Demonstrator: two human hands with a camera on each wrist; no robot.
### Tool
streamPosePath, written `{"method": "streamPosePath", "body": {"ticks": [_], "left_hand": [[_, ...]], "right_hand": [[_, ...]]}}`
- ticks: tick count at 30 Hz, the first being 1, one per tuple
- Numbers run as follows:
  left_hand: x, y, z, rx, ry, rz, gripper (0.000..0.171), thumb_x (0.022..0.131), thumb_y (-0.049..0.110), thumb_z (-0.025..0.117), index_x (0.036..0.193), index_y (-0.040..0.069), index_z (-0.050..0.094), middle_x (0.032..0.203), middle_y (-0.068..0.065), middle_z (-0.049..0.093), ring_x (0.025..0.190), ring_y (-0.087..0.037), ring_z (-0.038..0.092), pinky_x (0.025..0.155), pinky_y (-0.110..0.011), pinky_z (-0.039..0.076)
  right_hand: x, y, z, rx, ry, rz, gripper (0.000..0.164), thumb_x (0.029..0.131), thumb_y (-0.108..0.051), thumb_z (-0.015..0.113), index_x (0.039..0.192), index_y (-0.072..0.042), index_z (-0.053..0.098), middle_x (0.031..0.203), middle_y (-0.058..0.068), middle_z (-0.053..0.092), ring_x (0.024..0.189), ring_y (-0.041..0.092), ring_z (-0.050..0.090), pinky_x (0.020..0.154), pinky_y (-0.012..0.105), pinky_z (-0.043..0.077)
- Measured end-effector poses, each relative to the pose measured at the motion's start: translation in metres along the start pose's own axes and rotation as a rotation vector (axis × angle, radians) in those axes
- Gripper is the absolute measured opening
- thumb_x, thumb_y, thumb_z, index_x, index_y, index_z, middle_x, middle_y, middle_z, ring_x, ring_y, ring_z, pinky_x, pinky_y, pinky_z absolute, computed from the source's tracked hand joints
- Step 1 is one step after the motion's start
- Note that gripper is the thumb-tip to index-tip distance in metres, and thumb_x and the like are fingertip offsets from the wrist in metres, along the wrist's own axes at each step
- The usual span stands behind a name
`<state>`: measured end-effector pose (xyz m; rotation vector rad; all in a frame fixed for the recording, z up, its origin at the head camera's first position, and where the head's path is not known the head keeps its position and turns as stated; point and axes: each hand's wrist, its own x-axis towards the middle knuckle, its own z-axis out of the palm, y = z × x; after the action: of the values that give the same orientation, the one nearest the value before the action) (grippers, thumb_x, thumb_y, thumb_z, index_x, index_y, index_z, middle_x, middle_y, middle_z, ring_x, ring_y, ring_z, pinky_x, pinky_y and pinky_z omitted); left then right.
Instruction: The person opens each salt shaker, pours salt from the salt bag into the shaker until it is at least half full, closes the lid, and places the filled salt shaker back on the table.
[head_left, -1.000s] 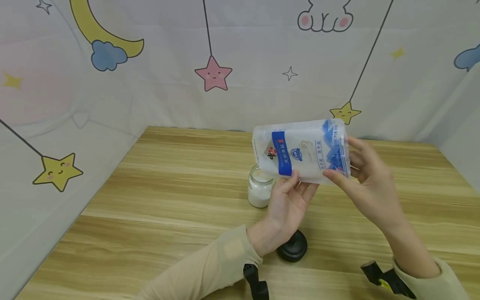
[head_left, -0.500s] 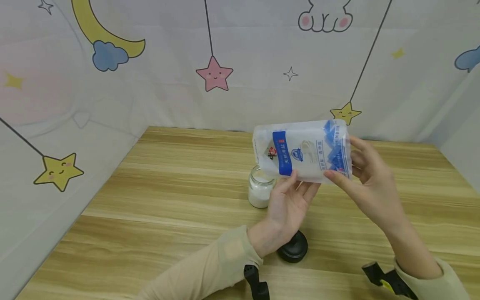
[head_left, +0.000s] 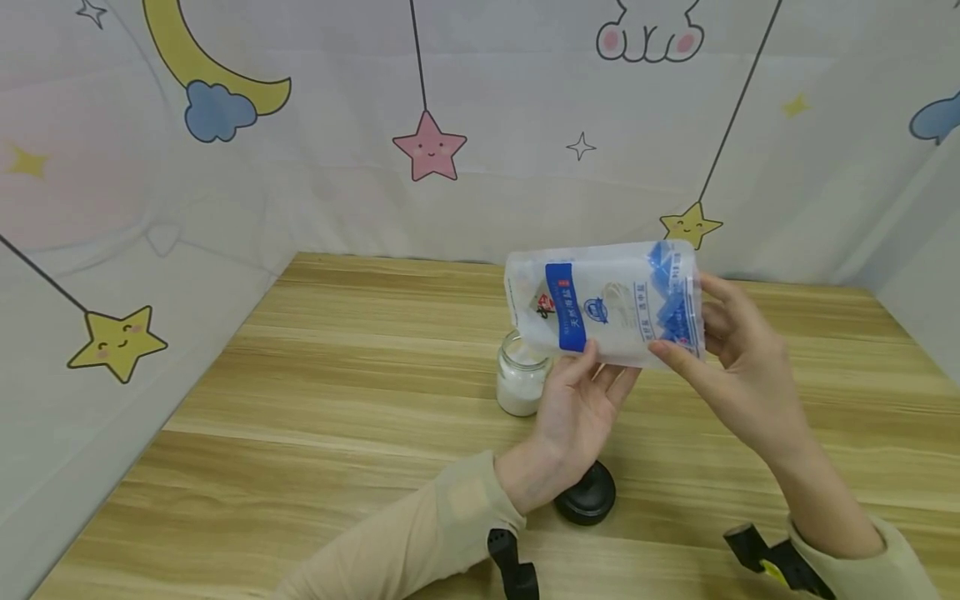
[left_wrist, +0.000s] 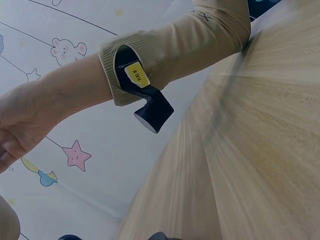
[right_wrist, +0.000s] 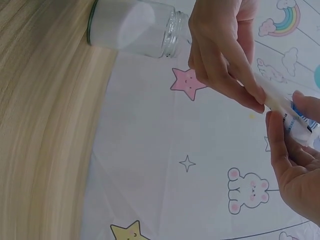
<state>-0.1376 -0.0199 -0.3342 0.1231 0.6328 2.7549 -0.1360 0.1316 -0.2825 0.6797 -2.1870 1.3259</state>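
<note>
Both hands hold up a white and blue salt pouch [head_left: 615,304], lying sideways above the table with its printed front showing. My left hand [head_left: 573,417] grips its lower edge, thumb in front and fingers behind. At the pouch's right end, my right hand [head_left: 742,358] pinches it between thumb and fingers. Below the pouch's left end stands an uncapped glass jar [head_left: 519,390] with white contents; its rim is partly covered by the pouch. In the right wrist view the pouch [right_wrist: 280,102] is seen nearly edge-on. Nothing is visibly pouring.
A round black lid [head_left: 587,497] lies on the wooden table [head_left: 315,400], near my left wrist. Black wrist devices sit at both sleeves. Behind the table hangs a white cloth [head_left: 510,100] printed with stars.
</note>
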Motion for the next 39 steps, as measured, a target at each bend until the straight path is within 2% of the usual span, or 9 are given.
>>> {"method": "streamPosePath", "body": {"ticks": [11,21,32,39], "left_hand": [[0.0011,-0.0011,-0.0012,0.007,0.010,0.004,0.038,0.102,0.014,0.041,0.139,0.020,0.040,0.131,-0.001,0.055,0.116,-0.012,0.058,0.104,-0.027,0.048],[0.0017,-0.0012,-0.0023,0.042,0.040,0.003,0.039,0.103,0.014,0.040,0.140,0.025,0.039,0.138,-0.001,0.052,0.119,-0.012,0.057,0.103,-0.027,0.049],[0.0037,-0.0013,-0.0022,0.085,0.064,-0.002,0.039,0.103,0.014,0.041,0.139,0.026,0.040,0.140,-0.002,0.052,0.122,-0.015,0.056,0.104,-0.029,0.048],[0.0044,-0.0010,-0.0020,0.105,0.066,-0.004,0.040,0.102,0.011,0.041,0.140,0.025,0.039,0.142,-0.003,0.050,0.126,-0.018,0.054,0.108,-0.034,0.046]], "right_hand": [[0.0012,-0.0017,-0.0058,-0.062,-0.068,0.066,0.078,0.076,0.013,0.072,0.143,-0.013,0.041,0.119,-0.019,0.059,0.103,-0.003,0.061,0.084,0.006,0.049],[0.0013,0.0016,-0.0082,-0.098,-0.089,0.066,0.073,0.076,0.011,0.073,0.138,-0.008,0.040,0.116,-0.025,0.058,0.095,-0.003,0.061,0.077,0.007,0.048],[0.0032,0.0042,-0.0095,-0.052,-0.064,0.105,0.051,0.086,0.007,0.064,0.132,-0.007,0.045,0.109,-0.017,0.062,0.090,0.001,0.062,0.076,0.010,0.049],[0.0051,0.0039,-0.0102,-0.026,-0.010,0.138,0.036,0.093,0.001,0.056,0.127,-0.009,0.048,0.105,-0.012,0.063,0.089,0.004,0.061,0.077,0.011,0.049]]}}
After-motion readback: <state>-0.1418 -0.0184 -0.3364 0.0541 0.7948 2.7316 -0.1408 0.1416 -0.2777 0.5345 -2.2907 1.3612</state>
